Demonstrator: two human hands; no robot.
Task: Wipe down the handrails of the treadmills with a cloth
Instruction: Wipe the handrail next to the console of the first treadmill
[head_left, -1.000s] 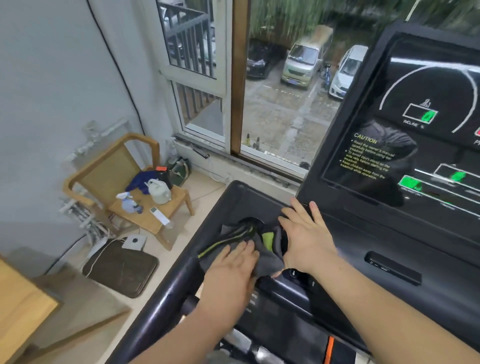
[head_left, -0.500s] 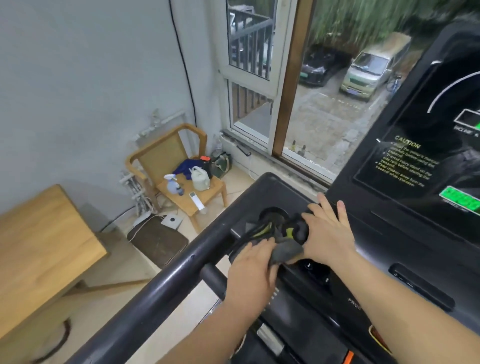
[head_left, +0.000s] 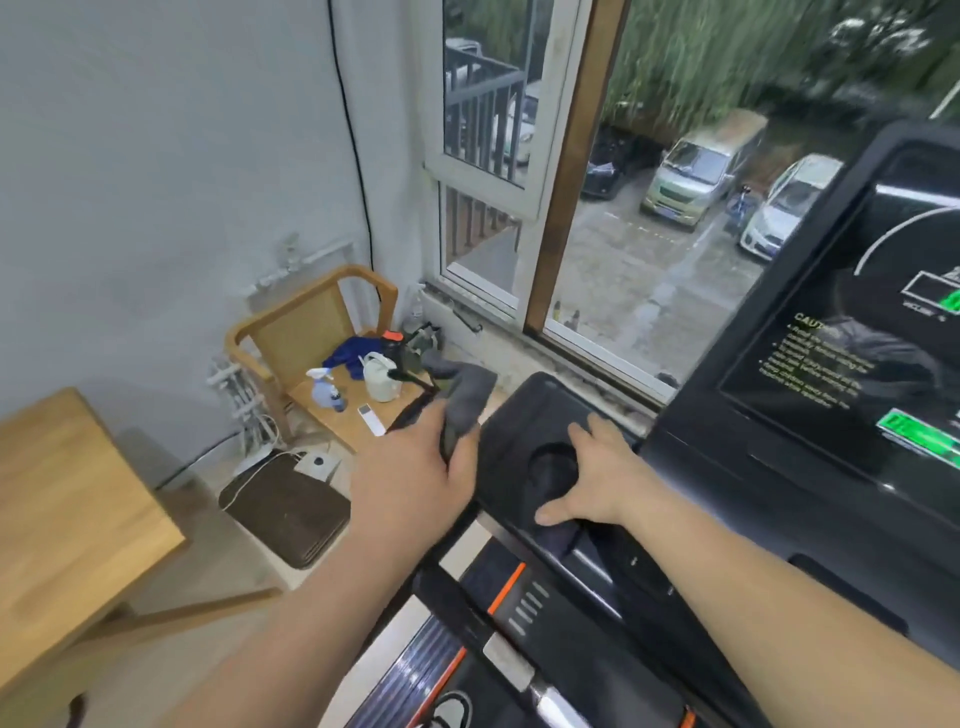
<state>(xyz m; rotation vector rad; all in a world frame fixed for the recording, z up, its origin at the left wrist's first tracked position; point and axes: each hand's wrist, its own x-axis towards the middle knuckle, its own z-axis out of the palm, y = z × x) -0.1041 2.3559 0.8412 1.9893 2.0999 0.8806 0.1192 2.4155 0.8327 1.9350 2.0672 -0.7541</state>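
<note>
Black treadmill rail (head_left: 467, 618) with orange trim lies nearest. The left hand (head_left: 415, 467) grips the grey cloth (head_left: 465, 395), fingers curled round it. The dark-trimmed cloth hangs in the air just beside the console tray (head_left: 524, 410), off its left edge. The right hand (head_left: 592, 478) rests flat on the tray, fingers spread, beside the cup recess (head_left: 553, 467). Open floor (head_left: 234, 561) lies left. Farther off, a wooden chair (head_left: 311, 317) carries a spray bottle (head_left: 322, 387), a white jug (head_left: 382, 376) and a remote (head_left: 371, 418).

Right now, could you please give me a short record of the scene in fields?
Left hand: grips the grey cloth, raised at the left edge of the treadmill console
Right hand: open, fingers spread flat on the console beside the cup holder
Display: lit, caution text showing
Chair: holds a spray bottle, white jug and remote
</note>
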